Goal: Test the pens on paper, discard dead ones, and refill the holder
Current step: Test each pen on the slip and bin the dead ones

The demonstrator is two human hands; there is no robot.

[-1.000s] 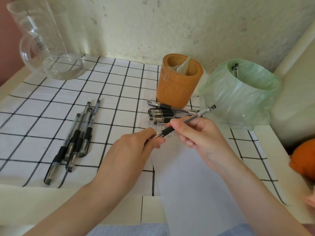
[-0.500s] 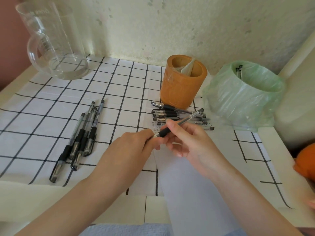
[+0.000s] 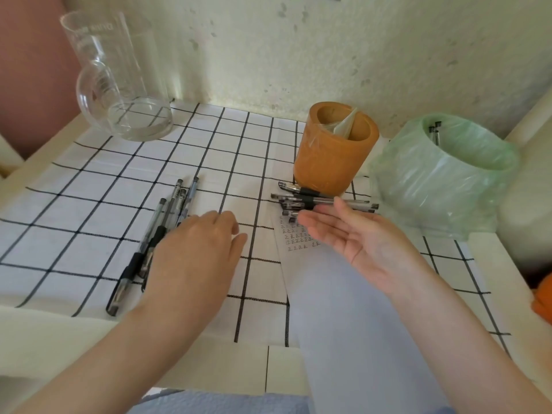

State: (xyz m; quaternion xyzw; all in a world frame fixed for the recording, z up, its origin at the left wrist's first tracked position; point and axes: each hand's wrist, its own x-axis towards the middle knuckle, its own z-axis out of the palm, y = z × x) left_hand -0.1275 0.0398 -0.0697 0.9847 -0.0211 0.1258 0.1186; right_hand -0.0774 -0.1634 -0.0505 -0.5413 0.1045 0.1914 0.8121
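Observation:
A pile of black pens lies in front of the orange wooden holder, on the top edge of the white paper with small written marks. My right hand hovers palm up just in front of that pile, fingers apart and empty. A second group of pens lies on the checked cloth to the left. My left hand rests palm down over their lower ends, holding nothing visible. The green-bagged bin at the right contains pens.
A clear glass pitcher stands at the back left by the wall. The checked cloth covers the table. An orange object sits at the right edge. A cream block rises behind the bin.
The pen I held in both hands is gone from them and lies on the pile by the holder. My right hand has opened; my left hand has moved left over the other pens.

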